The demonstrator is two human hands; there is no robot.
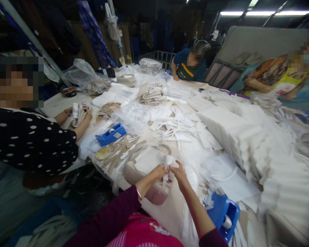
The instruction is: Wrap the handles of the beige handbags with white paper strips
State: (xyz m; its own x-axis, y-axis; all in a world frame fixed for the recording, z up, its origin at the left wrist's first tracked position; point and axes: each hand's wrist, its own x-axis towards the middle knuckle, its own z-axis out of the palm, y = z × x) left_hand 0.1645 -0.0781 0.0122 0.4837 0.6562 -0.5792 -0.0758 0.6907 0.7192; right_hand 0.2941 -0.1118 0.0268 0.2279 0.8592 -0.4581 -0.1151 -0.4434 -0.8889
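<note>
A pale beige handbag (156,195) lies on the table right before me, with a sheet of white padding (149,158) over its upper part. A narrow piece of white wrapping (169,160) stands up at the bag's strap. My left hand (159,172) is closed, its fingers pinching this wrapping from the left. From the other side, my right hand (179,174) grips the wrapping between thumb and fingers, with the index finger raised. What lies inside the wrapping is hidden. Beyond the bag shows a curved beige handle (165,148).
Blue tape dispensers (111,134) (223,216) stand left and right of me. A tall stack of white foam sheets (247,137) fills the right side. White strips (173,125) and folded bags (152,93) lie ahead. A co-worker in dotted sleeves (33,140) works at left; others stand across.
</note>
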